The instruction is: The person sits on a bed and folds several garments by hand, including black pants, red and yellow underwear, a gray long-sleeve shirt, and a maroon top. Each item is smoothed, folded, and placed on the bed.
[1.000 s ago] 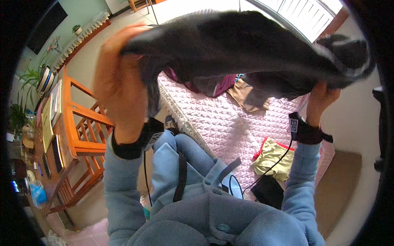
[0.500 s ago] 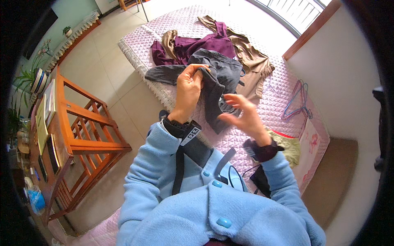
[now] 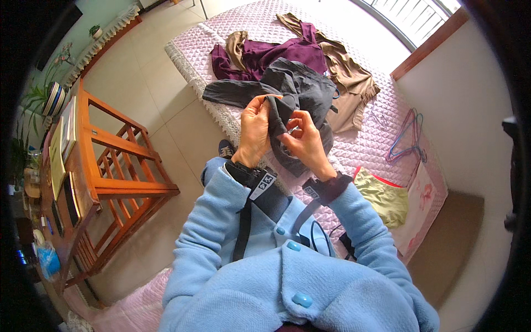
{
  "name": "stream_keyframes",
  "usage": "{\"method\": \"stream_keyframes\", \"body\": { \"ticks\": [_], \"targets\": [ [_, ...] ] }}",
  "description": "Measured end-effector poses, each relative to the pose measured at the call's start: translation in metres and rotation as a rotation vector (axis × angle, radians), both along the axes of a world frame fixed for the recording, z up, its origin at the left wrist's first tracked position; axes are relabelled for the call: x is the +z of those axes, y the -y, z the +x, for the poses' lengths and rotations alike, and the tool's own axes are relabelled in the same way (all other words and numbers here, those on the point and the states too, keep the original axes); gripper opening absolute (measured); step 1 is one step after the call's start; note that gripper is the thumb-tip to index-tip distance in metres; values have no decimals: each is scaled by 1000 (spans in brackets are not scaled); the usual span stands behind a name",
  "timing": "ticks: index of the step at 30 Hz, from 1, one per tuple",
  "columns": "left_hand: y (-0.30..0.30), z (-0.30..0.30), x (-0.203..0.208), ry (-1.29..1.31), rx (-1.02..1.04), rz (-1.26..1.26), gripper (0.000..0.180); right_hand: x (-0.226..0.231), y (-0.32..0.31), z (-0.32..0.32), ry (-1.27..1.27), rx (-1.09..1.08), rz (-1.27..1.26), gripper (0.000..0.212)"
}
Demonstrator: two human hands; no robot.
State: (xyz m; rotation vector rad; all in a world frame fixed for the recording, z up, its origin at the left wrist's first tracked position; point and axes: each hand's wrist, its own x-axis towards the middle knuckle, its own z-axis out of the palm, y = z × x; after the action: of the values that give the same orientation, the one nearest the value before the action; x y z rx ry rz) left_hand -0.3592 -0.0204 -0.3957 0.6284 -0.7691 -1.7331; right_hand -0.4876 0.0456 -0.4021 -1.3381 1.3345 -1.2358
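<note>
Since the earlier frame, the right hand [image 3: 307,146] has been brought in, from a spread pose beside the dark grey garment [image 3: 304,80], to its raised edge; its fingers are now curled, and cloth is pinched by the right grip. By the left hand [image 3: 254,133] a fold of the same garment is held, pinched between thumb and fingers. The rest of it is spread, rumpled, on the pink quilted bed [image 3: 365,152], with one sleeve stretched toward the lace-trimmed edge. Beyond, a purple garment [image 3: 285,55] is overlapped by the grey one, and a tan garment [image 3: 351,74] is laid to the right. Nearer the wall, hangers [image 3: 391,153] are placed near a light green garment [image 3: 384,199] with a red band.
</note>
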Motion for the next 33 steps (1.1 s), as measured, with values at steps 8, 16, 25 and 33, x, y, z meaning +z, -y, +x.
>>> {"method": "stream_keyframes", "body": {
  "ticks": [8, 16, 25, 33],
  "targets": [
    [-52, -5, -18, 244, 241, -470, 72, -7, 8, 3, -186, -177, -304, 12],
    [-66, 4, -33, 626, 298, -442, 13, 8, 1, -13, -268, -143, -288, 8],
    [-64, 12, -13, 507, 36, -363, 14, 30, -9, -11, -388, -5, -319, 19],
    [-62, 13, -5, 829, 304, -644, 12, 30, -6, -21, -498, 34, -436, 16]
  ]
}}
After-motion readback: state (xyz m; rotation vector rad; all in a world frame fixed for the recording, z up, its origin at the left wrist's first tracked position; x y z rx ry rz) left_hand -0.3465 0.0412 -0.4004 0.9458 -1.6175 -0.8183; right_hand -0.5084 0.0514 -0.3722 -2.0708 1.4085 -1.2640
